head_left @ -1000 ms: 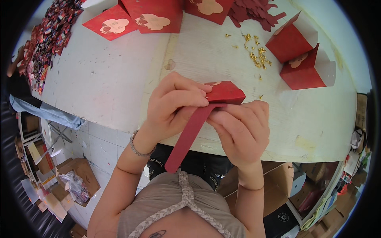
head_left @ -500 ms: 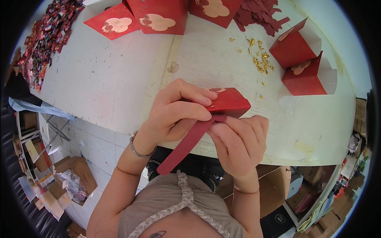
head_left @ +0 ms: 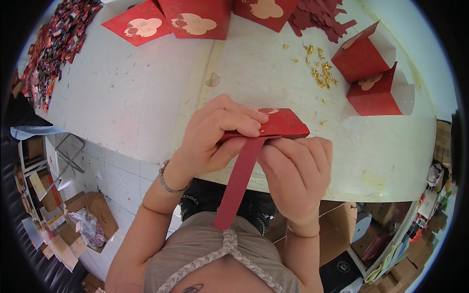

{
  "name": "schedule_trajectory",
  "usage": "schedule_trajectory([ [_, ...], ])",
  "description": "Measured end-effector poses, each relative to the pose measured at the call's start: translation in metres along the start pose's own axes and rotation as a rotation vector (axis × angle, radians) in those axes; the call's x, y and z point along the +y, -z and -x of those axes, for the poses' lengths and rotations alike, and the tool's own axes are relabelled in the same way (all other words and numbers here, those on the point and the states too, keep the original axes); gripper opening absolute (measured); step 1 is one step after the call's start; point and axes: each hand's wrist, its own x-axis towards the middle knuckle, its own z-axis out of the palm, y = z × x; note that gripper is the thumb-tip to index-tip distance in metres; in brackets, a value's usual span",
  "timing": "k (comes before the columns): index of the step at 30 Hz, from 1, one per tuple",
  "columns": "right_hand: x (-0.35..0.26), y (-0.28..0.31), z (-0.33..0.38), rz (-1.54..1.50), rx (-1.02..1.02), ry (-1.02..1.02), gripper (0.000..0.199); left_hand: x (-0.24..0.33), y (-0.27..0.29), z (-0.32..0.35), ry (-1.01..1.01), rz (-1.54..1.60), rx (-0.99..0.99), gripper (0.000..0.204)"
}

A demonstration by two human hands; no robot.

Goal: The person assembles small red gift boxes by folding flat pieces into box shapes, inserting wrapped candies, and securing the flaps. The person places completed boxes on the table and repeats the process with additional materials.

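Note:
My left hand (head_left: 210, 133) is closed on a small red paper box (head_left: 286, 123), its fingers on the printed face and its thumb underneath. From the box's near edge a dark red paper strip (head_left: 237, 188) hangs toward my body, past the left thumb. My right hand (head_left: 299, 171) is closed at the same edge, its fingertips pinching the strip's upper end against the box. What lies inside and behind the box is hidden. Beyond the hands, small gold paper fasteners (head_left: 322, 75) are scattered on the white table (head_left: 141, 93).
Red paper boxes (head_left: 195, 19) stand along the far edge. Two open boxes (head_left: 373, 90) are at the right. Near the fasteners is a pile of dark red strips (head_left: 320, 17). Small wrapped packets (head_left: 58, 49) heap at far left. An open carton (head_left: 100, 215) sits on the floor.
The strip's hanging end has swung right and now points more straight down. My left thumb has shifted under the box's edge; the right fingers have moved slightly along that edge.

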Motion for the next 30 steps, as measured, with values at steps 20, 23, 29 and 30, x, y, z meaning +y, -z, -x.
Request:
schedule_trajectory([
  [20, 0.017, -0.022, 0.000, -0.357, 0.161, -0.173, 0.034, 0.013, 0.008, -0.008, 0.126, -0.041, -0.043, 0.016],
  [23, 0.020, -0.028, 0.000, -0.442, 0.181, -0.180, 0.034, 0.042, 0.008, -0.019, 0.454, 0.009, 0.007, 0.015],
  [29, 0.015, -0.023, 0.006, -0.425, 0.259, -0.194, 0.033, 0.049, 0.018, -0.054, 0.005, -0.489, -0.317, 0.020],
  [30, 0.018, -0.026, 0.007, -0.419, 0.281, -0.125, 0.032, 0.049, 0.025, -0.062, -0.016, -0.556, -0.425, 0.030],
])
